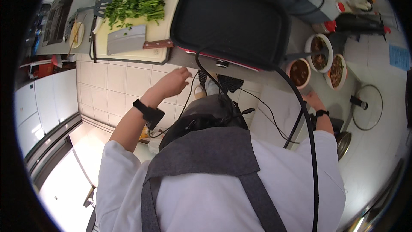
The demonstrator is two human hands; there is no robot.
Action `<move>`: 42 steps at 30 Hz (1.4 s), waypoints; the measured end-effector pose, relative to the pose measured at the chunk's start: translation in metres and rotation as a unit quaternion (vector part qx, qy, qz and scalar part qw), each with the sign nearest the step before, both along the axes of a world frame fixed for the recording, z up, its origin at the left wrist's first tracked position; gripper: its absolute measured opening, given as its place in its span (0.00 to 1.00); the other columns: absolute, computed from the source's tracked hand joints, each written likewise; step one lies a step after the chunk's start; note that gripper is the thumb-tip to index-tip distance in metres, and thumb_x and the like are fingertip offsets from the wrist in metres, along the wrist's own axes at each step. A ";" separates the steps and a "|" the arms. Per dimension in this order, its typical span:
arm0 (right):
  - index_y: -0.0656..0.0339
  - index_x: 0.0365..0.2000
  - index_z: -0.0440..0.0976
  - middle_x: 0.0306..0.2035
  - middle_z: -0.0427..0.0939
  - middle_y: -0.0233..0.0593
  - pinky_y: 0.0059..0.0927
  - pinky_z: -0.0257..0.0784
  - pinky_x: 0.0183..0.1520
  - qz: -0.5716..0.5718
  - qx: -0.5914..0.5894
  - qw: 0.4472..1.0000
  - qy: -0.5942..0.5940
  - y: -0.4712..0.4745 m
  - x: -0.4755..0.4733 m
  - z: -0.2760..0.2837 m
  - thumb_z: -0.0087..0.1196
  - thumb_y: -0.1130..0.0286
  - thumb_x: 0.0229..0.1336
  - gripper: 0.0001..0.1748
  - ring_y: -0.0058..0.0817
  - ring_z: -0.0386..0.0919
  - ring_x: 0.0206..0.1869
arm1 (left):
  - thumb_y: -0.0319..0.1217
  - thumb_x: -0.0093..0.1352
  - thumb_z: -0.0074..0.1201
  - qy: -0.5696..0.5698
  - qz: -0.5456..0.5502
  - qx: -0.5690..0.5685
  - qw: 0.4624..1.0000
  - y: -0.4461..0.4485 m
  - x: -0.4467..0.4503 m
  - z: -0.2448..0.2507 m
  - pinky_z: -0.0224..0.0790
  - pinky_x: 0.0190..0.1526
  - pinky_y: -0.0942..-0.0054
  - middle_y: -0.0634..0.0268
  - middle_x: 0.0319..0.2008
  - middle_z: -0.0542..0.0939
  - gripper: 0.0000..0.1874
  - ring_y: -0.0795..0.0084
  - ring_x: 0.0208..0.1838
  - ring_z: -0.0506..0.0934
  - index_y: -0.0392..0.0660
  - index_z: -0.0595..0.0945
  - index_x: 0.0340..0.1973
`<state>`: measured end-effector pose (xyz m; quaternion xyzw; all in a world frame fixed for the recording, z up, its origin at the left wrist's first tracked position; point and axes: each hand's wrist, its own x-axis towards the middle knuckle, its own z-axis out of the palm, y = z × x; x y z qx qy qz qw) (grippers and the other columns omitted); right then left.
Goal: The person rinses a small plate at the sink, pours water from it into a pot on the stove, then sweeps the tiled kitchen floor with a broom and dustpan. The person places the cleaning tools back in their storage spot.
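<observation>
My left hand (pixel 173 82) hangs above the tiled floor in front of the counter, with nothing in it and its fingers loosely spread. It is nearest to the cutting board (pixel 128 57), where a cleaver (pixel 127 40) with a wooden handle lies beside a heap of chopped leafy greens (pixel 136 4). An electric griddle (pixel 230 24) with a black plate stands right of the board. My right hand (pixel 313 100) is low beside the right-hand counter, close to a bowl of brown sauce (pixel 299 73). A dark, slender bar passes by its fingers; whether they grip it is unclear.
Two more bowls of food, one white (pixel 329 64) and one oval (pixel 336 72), stand on the right. A glass lid (pixel 367 108) lies nearer me. A black cable (pixel 310 154) crosses over my right side. A slotted turner (pixel 102 8) rests at the board's left edge.
</observation>
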<state>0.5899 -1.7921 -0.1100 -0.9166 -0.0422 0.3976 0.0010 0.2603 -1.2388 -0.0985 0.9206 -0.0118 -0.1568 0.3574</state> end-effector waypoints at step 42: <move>0.61 0.47 0.72 0.42 0.78 0.39 0.32 0.71 0.51 0.347 0.268 0.843 0.312 0.728 -0.369 0.014 0.55 0.67 0.61 0.15 0.28 0.76 0.46 | 0.31 0.68 0.50 0.063 0.483 -0.027 0.873 0.437 -0.453 0.055 0.72 0.43 0.68 0.54 0.35 0.82 0.14 0.60 0.39 0.80 0.38 0.78 0.47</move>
